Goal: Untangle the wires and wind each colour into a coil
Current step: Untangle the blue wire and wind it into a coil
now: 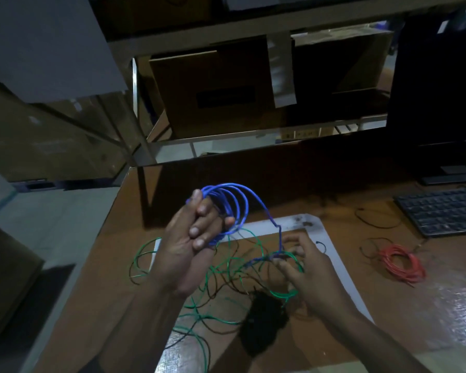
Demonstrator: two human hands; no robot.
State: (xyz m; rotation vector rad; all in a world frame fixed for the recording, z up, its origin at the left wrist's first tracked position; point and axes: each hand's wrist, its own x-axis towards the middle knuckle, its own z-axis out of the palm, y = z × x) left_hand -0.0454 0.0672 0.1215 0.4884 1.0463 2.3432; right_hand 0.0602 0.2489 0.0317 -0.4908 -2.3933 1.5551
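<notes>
Viewpoint: from my head, above the bench (388, 305).
Facing: forward and down, toward the shelf (253, 30) behind.
Nearness: close over my hands.
Shared: single view.

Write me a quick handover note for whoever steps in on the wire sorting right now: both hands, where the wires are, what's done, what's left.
Left hand: raised, holds the blue coil looped around its fingers.
Right hand: low over the tangle, pinches the blue wire's loose tail where it crosses green.
Red coil: wound, lying on the table to the right, near the keyboard.
Green wire and black wire: loose and intertwined on the table between the arms.
Done: red. Partly: blue.
Left: free the blue tail, finish its coil, then separate and coil green and black.
</notes>
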